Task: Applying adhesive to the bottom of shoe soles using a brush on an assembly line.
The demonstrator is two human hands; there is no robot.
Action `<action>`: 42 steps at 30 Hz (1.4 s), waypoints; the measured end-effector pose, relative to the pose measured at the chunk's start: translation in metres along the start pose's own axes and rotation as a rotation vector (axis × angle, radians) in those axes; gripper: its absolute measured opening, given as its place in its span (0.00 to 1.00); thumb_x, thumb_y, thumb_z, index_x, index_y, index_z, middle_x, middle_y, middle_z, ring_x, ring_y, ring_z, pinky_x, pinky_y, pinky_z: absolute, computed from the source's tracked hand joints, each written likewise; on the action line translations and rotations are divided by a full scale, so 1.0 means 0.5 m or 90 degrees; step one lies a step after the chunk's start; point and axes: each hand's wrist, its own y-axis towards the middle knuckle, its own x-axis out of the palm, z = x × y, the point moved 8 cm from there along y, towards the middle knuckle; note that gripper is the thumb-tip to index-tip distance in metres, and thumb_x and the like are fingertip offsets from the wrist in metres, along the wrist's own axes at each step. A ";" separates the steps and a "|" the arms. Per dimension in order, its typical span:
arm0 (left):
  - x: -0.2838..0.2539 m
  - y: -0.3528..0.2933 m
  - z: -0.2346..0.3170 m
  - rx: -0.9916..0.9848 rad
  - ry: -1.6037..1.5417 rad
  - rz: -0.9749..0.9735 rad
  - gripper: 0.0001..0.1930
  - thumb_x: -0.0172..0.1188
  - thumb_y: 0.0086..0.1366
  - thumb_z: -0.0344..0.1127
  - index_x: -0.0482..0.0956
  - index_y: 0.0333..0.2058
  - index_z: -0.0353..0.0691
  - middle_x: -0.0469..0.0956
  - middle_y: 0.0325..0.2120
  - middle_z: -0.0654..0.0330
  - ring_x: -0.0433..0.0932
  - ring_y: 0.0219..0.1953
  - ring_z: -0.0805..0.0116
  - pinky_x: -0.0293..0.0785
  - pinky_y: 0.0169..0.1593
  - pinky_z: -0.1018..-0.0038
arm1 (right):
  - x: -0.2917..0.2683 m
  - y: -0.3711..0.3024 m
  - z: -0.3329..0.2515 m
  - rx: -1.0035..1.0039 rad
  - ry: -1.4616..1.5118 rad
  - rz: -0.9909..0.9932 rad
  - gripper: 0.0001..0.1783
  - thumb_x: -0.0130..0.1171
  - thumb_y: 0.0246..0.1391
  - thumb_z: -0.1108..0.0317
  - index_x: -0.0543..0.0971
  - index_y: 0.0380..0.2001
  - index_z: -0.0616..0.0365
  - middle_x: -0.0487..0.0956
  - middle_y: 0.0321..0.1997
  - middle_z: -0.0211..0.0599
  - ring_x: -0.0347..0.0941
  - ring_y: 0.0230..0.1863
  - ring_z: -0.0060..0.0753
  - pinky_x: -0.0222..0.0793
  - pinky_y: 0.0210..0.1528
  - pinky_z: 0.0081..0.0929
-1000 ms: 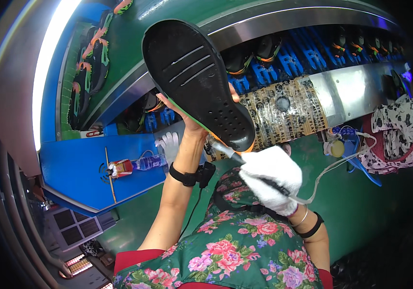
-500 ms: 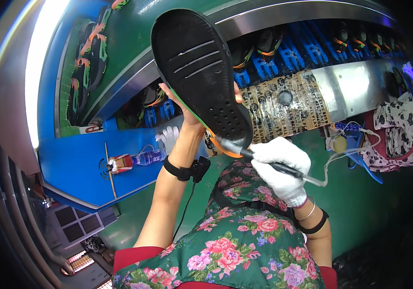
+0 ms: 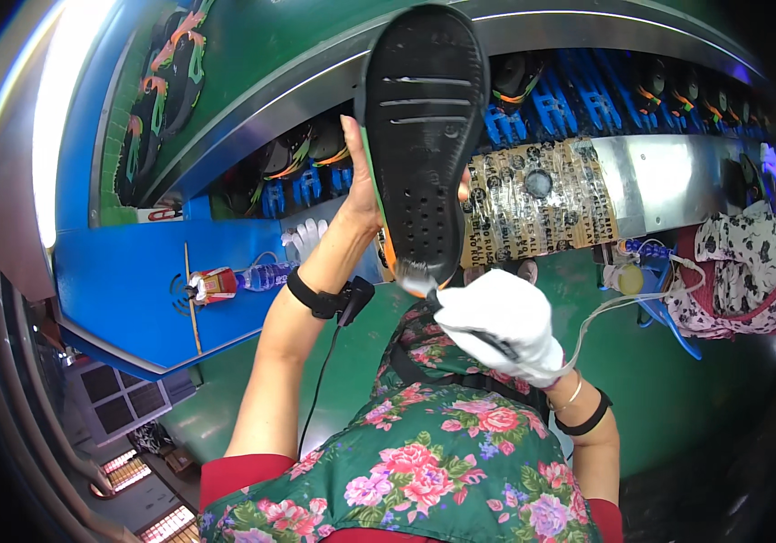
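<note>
left hand (image 3: pixel 362 185) bare, fingers wrapped round the edge of a black shoe sole (image 3: pixel 424 136), held up tread toward camera, above the green bench (image 3: pixel 659 380). right hand (image 3: pixel 501 321) in white glove, fingers closed on a thin black tool (image 3: pixel 474 333), its tip touching the sole's lower end.
</note>
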 end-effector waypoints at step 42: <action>-0.051 -0.168 -0.202 -0.147 -0.093 0.067 0.26 0.50 0.79 0.42 0.66 0.67 0.29 0.77 0.58 0.37 0.83 0.52 0.41 0.82 0.59 0.52 | -0.102 0.093 0.021 0.043 -0.050 -0.021 0.10 0.74 0.48 0.75 0.88 0.36 0.56 0.88 0.40 0.38 0.85 0.40 0.38 0.79 0.45 0.32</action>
